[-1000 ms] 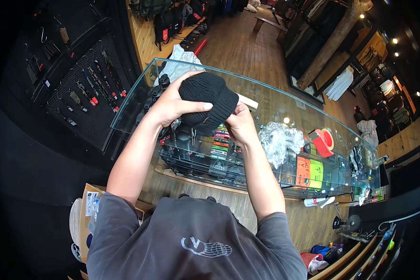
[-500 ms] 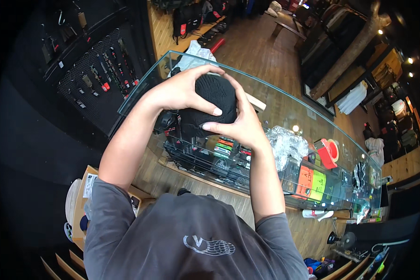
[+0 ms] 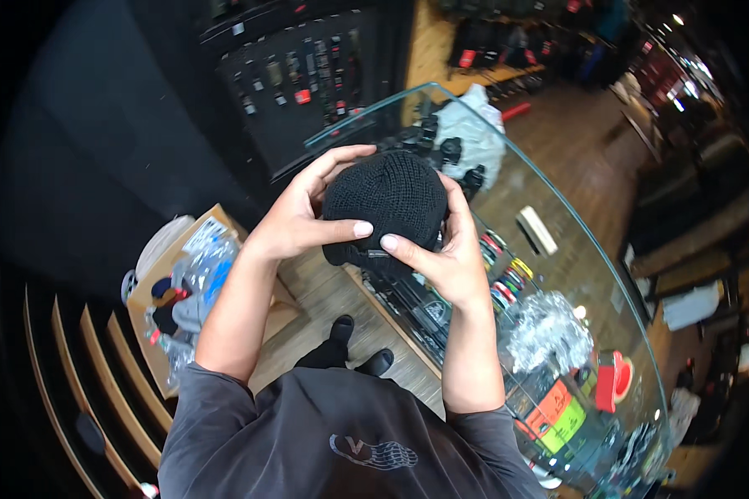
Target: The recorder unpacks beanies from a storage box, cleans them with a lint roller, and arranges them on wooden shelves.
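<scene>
Between my two hands is a black knitted cap (image 3: 387,190) with a ribbed, rounded crown and what looks like a short brim on its lower edge. My left hand (image 3: 304,212) grips its left side, the thumb lying across the front of the knit. On the other side my right hand (image 3: 453,262) holds it, thumb pressed near the lower edge, where a small dark tag shows. Both thumb tips almost meet. Most of the right fingers are hidden behind the cap. It is held up in front of me, over the near left part of the glass counter (image 3: 587,229).
An open cardboard box (image 3: 154,308) with plastic-wrapped goods stands at left, near wooden shelf dividers (image 3: 83,366). On the counter lie a white plastic bag (image 3: 478,137), a pale block (image 3: 537,230), crumpled clear plastic (image 3: 549,333) and a red tape dispenser (image 3: 612,381).
My view has swung left, bringing the box and my feet into sight. The cap has been turned and tilted in my hands, and my thumbs have shifted toward its lower edge.
</scene>
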{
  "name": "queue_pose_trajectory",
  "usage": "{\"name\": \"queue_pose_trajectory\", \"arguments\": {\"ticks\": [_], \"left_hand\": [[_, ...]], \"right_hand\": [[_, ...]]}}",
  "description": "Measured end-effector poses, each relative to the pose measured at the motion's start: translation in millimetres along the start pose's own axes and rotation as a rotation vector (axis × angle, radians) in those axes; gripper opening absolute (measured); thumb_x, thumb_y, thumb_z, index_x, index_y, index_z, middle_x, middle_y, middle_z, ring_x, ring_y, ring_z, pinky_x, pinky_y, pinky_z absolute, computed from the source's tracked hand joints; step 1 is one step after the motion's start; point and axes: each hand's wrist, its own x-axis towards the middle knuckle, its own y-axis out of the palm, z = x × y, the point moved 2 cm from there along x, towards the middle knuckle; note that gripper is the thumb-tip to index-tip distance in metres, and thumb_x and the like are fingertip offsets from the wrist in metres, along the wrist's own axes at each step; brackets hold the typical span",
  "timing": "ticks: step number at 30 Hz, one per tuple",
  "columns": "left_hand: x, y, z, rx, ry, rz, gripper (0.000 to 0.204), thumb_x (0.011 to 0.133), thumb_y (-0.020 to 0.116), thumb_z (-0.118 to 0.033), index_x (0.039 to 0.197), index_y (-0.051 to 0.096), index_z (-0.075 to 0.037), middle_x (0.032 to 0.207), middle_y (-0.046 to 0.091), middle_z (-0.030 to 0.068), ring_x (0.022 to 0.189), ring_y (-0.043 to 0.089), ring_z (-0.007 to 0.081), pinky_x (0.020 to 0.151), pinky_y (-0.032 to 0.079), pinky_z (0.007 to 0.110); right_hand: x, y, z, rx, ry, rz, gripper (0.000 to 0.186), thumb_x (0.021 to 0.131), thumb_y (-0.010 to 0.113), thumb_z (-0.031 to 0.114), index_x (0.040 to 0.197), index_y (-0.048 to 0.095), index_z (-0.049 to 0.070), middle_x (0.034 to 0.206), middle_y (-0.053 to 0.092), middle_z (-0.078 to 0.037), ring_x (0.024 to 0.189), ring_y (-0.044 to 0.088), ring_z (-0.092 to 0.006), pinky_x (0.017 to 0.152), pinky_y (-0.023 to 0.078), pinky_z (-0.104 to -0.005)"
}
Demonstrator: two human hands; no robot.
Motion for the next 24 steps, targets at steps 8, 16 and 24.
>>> {"name": "queue_pose_trajectory", "arguments": {"ticks": [8, 16, 24], "left_hand": [[-125, -39, -25, -0.051, -0.010, -0.575, 0.067, 0.089, 0.089, -0.006, 0.149, 0.062, 0.001, 0.134, 0.074, 0.0106, 0.123, 0.070, 0.0175, 0.111, 0.056, 0.035], [-301, -75, -58, -0.025, 0.072, -0.999, 0.063, 0.090, 0.087, 0.000, 0.147, 0.061, 0.002, 0.131, 0.075, 0.0109, 0.119, 0.072, 0.0175, 0.107, 0.059, 0.035], [-519, -85, -122, 0.139, 0.207, -1.349, 0.080, 0.090, 0.090, -0.008, 0.160, 0.050, -0.002, 0.148, 0.064, 0.0164, 0.138, 0.062, 0.0229, 0.119, 0.050, 0.040]], "right_hand": [[23, 113, -18, -0.022, 0.059, 0.263, 0.061, 0.084, 0.093, 0.006, 0.138, 0.065, -0.004, 0.126, 0.077, -0.013, 0.116, 0.075, -0.0189, 0.103, 0.061, -0.0362], [-8, 275, -57, -0.032, 0.061, 0.654, 0.068, 0.085, 0.094, 0.014, 0.145, 0.065, 0.001, 0.129, 0.077, -0.010, 0.119, 0.073, -0.0200, 0.107, 0.057, -0.0371], [-114, 458, -58, 0.056, 0.036, 1.013, 0.119, 0.076, 0.103, 0.023, 0.172, 0.035, 0.009, 0.162, 0.053, -0.022, 0.142, 0.060, -0.0329, 0.111, 0.056, -0.0473]]}}
